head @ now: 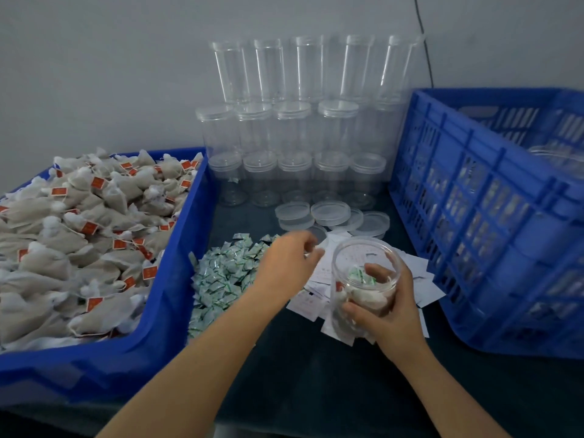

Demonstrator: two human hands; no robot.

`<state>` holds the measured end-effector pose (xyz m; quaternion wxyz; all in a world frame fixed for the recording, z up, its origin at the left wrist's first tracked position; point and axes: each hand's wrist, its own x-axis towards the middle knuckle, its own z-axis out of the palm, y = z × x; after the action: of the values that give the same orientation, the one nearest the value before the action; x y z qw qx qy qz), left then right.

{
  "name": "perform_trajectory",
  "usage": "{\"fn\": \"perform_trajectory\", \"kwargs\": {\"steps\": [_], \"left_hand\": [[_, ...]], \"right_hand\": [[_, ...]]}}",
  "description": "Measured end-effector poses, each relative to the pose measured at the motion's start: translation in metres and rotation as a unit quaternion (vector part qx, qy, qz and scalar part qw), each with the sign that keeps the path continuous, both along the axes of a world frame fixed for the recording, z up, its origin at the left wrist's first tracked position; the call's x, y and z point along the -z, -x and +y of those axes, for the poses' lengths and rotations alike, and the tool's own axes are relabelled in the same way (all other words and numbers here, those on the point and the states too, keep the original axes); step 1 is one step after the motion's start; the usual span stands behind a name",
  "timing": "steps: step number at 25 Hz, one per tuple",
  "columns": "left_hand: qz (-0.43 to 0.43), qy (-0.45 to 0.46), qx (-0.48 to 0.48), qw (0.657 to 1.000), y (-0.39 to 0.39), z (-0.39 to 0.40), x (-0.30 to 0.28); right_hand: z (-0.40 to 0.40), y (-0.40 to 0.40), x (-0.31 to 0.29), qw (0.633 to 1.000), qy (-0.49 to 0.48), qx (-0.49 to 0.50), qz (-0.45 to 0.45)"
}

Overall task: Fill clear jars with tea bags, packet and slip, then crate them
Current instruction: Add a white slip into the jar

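My right hand grips a clear open jar and holds it tilted over the paper slips. Inside the jar lie several tea bags and a green-and-white packet. My left hand reaches over the slips' left edge with its fingers bent down. Its fingertips are at a white slip, and I cannot tell whether they pinch it. A heap of green-and-white packets lies left of that hand. Tea bags with red tags fill the blue tray on the left.
Empty clear jars are stacked in rows against the back wall. Loose clear lids lie in front of them. A tall blue slatted crate stands at the right with a lidded jar visible inside. Dark table surface shows in front.
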<state>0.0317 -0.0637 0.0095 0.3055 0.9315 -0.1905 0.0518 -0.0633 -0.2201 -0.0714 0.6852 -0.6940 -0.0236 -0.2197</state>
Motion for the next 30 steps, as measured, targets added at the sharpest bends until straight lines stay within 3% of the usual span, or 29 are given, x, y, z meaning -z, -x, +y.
{"fn": "perform_trajectory", "kwargs": {"steps": [5, 13, 21, 25, 30], "left_hand": [[0.107, -0.068, -0.019, 0.992, -0.015, -0.016, 0.055], [0.113, -0.144, -0.074, 0.980, -0.029, -0.033, 0.059], [0.189, -0.120, -0.088, 0.971, -0.044, -0.034, 0.046], [0.167, -0.101, -0.077, 0.978, -0.045, -0.034, 0.042], [0.151, 0.001, -0.066, 0.986, -0.048, -0.023, 0.043]], "right_hand": [[-0.013, 0.005, 0.013, 1.000, -0.012, 0.026, 0.005], [-0.012, 0.008, 0.017, 0.999, -0.032, 0.037, 0.021], [-0.012, 0.008, 0.019, 0.998, -0.040, 0.030, 0.024], [-0.013, 0.008, 0.020, 0.998, -0.038, 0.034, 0.021], [-0.013, 0.008, 0.021, 0.999, -0.035, 0.033, 0.021]]}}
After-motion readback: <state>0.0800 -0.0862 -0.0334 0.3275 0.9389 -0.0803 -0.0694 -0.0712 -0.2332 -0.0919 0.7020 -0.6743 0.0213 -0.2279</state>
